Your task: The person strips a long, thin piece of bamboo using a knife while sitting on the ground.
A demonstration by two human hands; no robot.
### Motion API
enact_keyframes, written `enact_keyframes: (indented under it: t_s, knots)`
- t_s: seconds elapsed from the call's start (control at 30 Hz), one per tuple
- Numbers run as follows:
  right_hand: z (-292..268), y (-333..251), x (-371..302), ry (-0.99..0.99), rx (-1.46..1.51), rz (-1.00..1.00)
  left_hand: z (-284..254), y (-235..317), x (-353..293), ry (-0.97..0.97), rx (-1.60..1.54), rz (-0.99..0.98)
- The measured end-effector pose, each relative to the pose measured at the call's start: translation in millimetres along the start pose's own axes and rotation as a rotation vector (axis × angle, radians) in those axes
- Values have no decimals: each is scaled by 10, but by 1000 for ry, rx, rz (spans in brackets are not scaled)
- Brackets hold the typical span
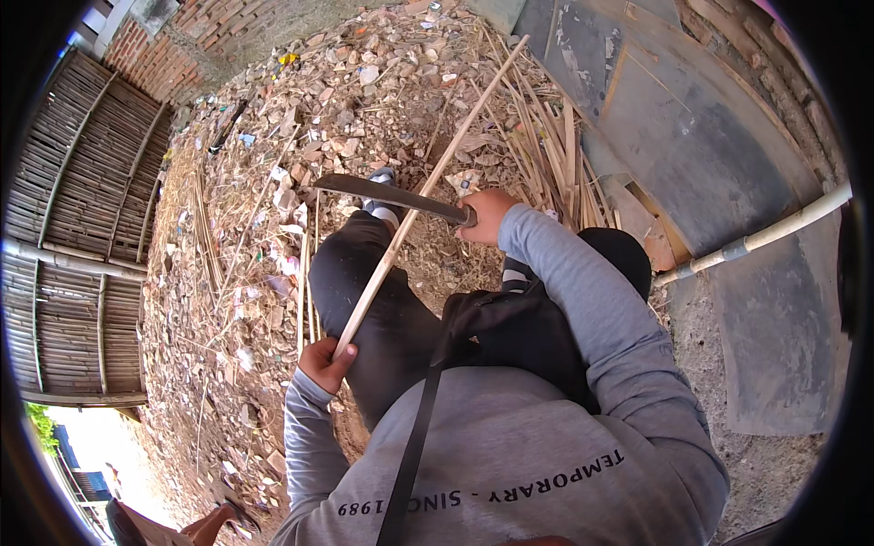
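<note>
The left hand [328,364] is gripping the near end of a stick [441,171], which is slanting forward and rightward; the right hand [489,217], nearer its middle, is gripping a knife [364,188] crosswise to it.

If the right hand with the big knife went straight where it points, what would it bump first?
Probably the long wooden strip: it slants across just ahead of the right hand, where the knife crosses it. Depth is unclear, so the hand might pass above it.
</note>
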State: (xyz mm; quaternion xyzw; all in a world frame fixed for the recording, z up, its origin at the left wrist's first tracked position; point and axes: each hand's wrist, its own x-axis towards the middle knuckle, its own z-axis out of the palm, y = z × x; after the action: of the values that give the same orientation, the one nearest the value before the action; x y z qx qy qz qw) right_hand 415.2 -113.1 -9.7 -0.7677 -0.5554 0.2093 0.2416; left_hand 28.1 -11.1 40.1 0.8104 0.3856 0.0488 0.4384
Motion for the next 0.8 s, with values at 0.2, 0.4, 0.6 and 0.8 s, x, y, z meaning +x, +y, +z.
enact_keyframes:
  t_s: [0.2,0.4,0.6,0.8]
  knots:
    - [-146,-51,-34,0,-43,7,13,41,-25,51,168,38]
    - [-254,-39,-91,19,-170,43,145,191,-117,170,555,73]
    - [-275,76,-60,33,-151,142,205,258,-112,206,605,34]
    - [-396,-164,-159,5,-156,48,143,32,-87,213,429,136]
